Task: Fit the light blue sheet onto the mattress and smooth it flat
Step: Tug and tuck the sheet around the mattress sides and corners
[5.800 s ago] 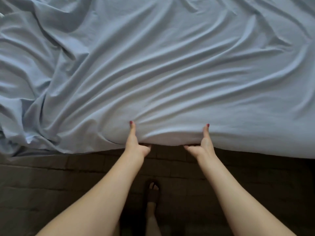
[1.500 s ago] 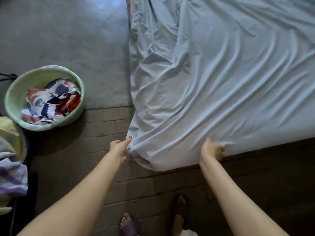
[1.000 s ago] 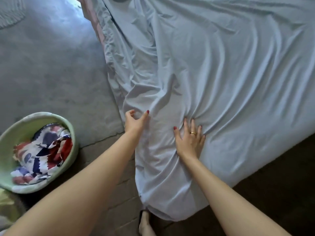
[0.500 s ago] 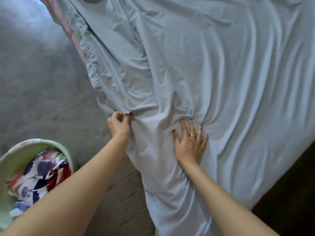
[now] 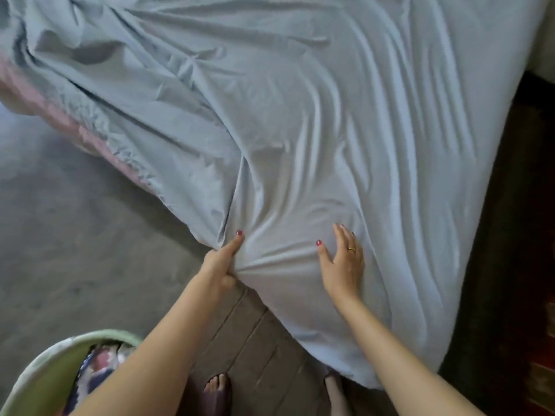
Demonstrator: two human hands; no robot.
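**Corner work: one hand grips, one hand pins**

The person stands at the near corner of the mattress [image 5: 64, 123], whose pink side shows along the left edge where the sheet rides high. The light blue sheet [image 5: 315, 115] lies across the top, full of long creases, with its corner hanging toward the brick floor [image 5: 255, 334]. The left hand [image 5: 220, 262] has the sheet edge bunched in its curled fingers, thumb laid along the cloth. The right hand [image 5: 342, 262] lies flat on the sheet with fingers straight and spread, holding nothing, only pressing. A green basin [image 5: 45, 382] of patterned laundry sits at lower left.

The step looks like seating this corner. Done well, the left hand draws the edge down and under the corner while the right keeps the top from sliding. Then sweep outward from the corner, chasing the creases toward the far side. Pull evenly, or the exposed left side may ride up further.
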